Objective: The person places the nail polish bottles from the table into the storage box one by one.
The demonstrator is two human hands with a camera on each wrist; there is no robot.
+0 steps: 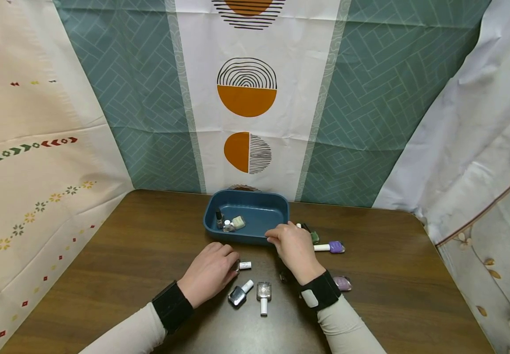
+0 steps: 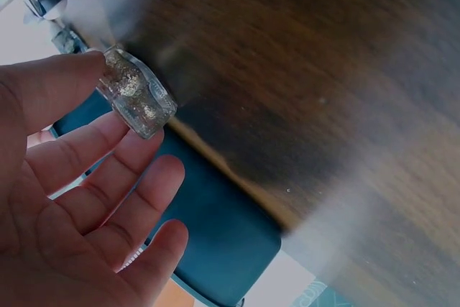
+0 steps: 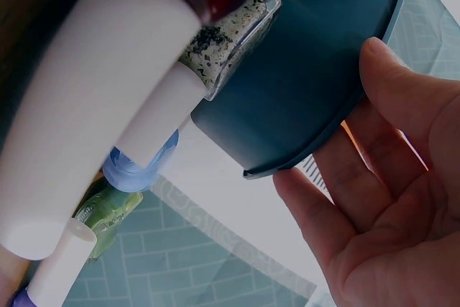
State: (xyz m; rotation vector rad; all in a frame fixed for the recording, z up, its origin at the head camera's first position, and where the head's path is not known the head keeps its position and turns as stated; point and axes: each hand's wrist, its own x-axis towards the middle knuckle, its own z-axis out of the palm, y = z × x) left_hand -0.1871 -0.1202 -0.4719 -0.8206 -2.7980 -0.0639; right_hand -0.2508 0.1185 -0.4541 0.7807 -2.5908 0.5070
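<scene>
My left hand (image 1: 210, 268) pinches a small clear nail polish bottle with gold glitter (image 2: 136, 91) between thumb and fingers, low over the table; its white cap (image 1: 245, 265) points right in the head view. At the near right corner of a blue tray (image 1: 241, 239), my right hand (image 1: 295, 247) holds the rim, with the thumb on one side and fingers on the other. Inside the tray's left part lie several small bottles, among them a dark-capped one (image 1: 219, 219) and a pale one (image 1: 238, 222).
Nearer me lie a dark polish bottle (image 1: 238, 296) and a glitter one (image 1: 263, 291), both white-capped. Right of my right hand are a purple bottle (image 1: 336, 247), a green one (image 1: 315, 237) and a mauve one (image 1: 342, 283). A patterned cloth (image 1: 246, 147) hangs behind the table.
</scene>
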